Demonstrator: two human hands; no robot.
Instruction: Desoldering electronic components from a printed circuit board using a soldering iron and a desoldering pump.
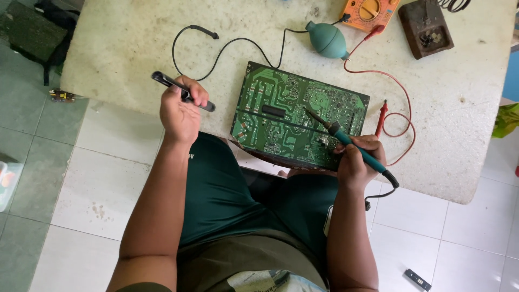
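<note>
Soldering iron [346,141], light and stiff, is gripped by right hand [359,162] on its teal handle; left hand [181,111] clasps a black desoldering pump [183,91] above green circuit board [297,116].

I see the yellow multimeter [369,12] cut off by the top edge, its dial only partly in view; my right hand [358,162] hides the near corner of the green circuit board [281,116]; its tiny parts I cannot make out
</note>
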